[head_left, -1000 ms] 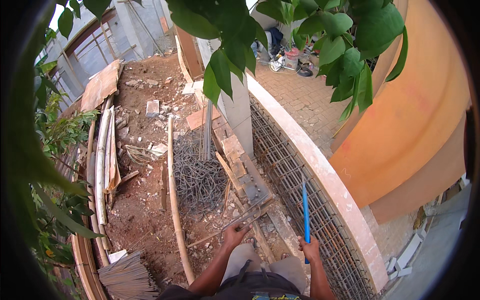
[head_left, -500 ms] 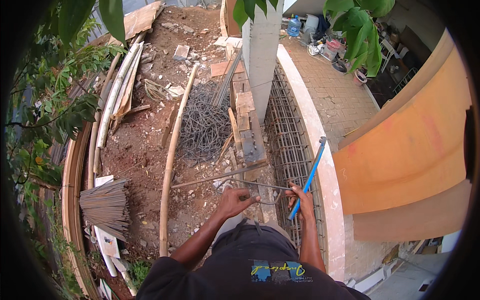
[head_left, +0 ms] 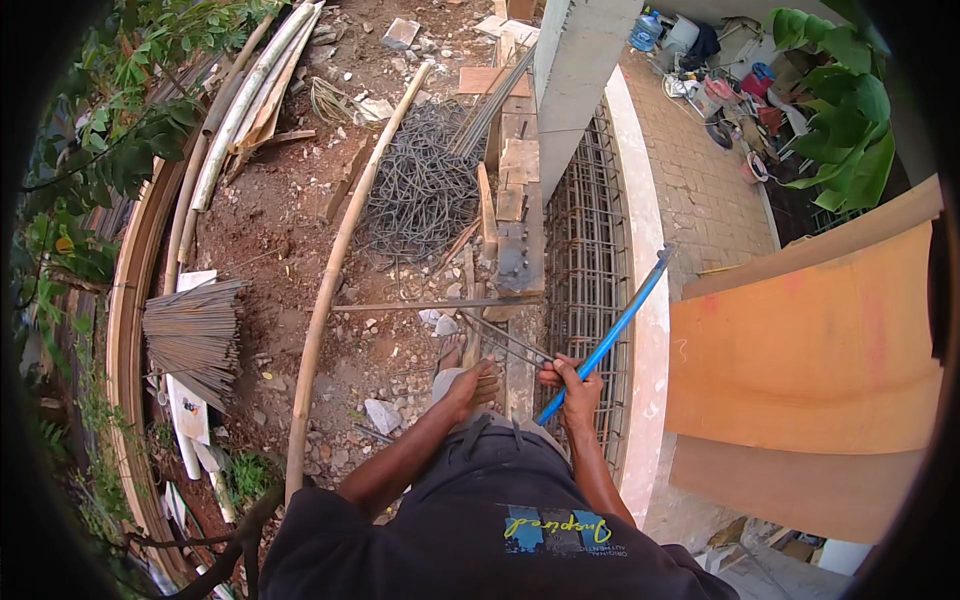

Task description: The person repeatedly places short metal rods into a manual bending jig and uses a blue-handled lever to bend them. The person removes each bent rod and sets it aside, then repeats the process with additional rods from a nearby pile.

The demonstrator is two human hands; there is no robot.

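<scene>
My right hand (head_left: pixel 578 392) is closed around a long blue rebar bending bar (head_left: pixel 618 332) with a notched metal head at its far end. The thumb and fingers of that hand also pinch a bent steel rod (head_left: pixel 507 342), its two lengths running out to the left. My left hand (head_left: pixel 472 388) is off the rod, by my left thigh, fingers loosely extended and nothing visible in them. Just beyond the hands is a wooden bench (head_left: pixel 522 222) with dark metal pins, a flat bar (head_left: pixel 420 304) lying across to its left.
A heap of bent steel rings (head_left: pixel 415 205) lies left of the bench. A long pole (head_left: pixel 345 235) runs beside it, with a bundle of cut rods (head_left: pixel 195 335) farther left. To the right are a rebar cage (head_left: pixel 585 250), a pale low wall (head_left: pixel 645 300) and orange boards (head_left: pixel 800 350). A concrete column (head_left: pixel 580 85) stands ahead.
My left hand has let go of the bent rod and dropped toward my thigh. My right hand has shifted slightly left, with the rod swung into a different angle. The view has shifted too.
</scene>
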